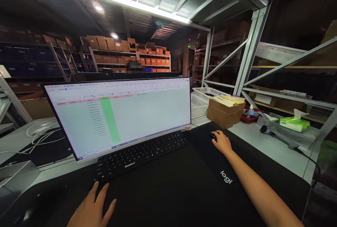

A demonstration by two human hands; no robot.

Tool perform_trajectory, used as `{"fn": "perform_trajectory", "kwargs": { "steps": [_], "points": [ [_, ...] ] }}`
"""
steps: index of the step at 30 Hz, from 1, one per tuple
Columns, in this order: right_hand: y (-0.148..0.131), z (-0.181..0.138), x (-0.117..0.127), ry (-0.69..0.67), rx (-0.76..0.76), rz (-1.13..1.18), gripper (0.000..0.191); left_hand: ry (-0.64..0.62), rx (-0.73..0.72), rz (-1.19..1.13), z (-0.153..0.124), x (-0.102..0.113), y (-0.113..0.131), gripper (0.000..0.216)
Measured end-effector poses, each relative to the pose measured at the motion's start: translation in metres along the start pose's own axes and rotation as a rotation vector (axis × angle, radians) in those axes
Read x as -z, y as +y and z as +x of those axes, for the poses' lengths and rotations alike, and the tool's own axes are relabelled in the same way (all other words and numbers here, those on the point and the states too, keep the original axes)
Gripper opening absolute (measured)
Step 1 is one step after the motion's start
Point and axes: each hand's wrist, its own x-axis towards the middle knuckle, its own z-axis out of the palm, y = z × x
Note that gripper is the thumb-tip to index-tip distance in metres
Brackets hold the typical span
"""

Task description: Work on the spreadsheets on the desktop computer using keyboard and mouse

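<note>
My left hand [92, 206] lies with its fingers spread at the near left corner of a black keyboard [147, 154], its fingertips by the bottom row of keys. Over on the right, my right hand [222, 143] rests curved over a black computer mouse [213, 135], most of which is hidden under the fingers. Both hands are on a large black desk mat [163, 192]. Behind the keyboard stands a wide monitor [155, 114], lit with a spreadsheet that has a green column and a pink header row.
Right of the monitor are a cardboard box [223, 113] of papers, white baskets [198, 104], a barcode scanner [279, 137] and a green tissue pack [294, 124]. White cables [39, 134] and a metal tray [19, 178] sit at left. Shelf posts [247, 51] rise at right.
</note>
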Motion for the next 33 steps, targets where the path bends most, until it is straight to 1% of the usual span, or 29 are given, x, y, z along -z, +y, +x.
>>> {"fn": "perform_trajectory", "kwargs": {
  "steps": [6,10,13,21,25,29,33],
  "points": [
    [0.000,-0.001,0.000,0.003,-0.004,0.007,0.042,0.011,0.003,-0.028,-0.001,0.002,0.001,0.084],
    [0.000,-0.001,0.000,0.002,0.001,0.011,0.043,-0.006,0.027,-0.041,-0.001,0.005,0.003,0.086],
    [0.001,-0.001,-0.001,0.004,0.003,0.017,0.042,0.005,0.018,-0.044,-0.001,0.007,0.004,0.087],
    [0.007,0.004,-0.010,0.009,0.006,0.038,0.042,0.019,0.003,-0.019,-0.001,0.007,0.006,0.083],
    [0.010,0.006,-0.013,0.005,0.018,0.050,0.044,0.008,0.012,-0.024,-0.001,0.011,0.009,0.084],
    [0.014,0.009,-0.018,0.001,0.034,0.056,0.048,0.024,0.020,-0.039,-0.002,0.015,0.013,0.079],
    [0.018,0.013,-0.025,0.001,0.052,0.047,0.052,0.007,0.025,-0.026,-0.003,0.020,0.016,0.077]
  ]
}}
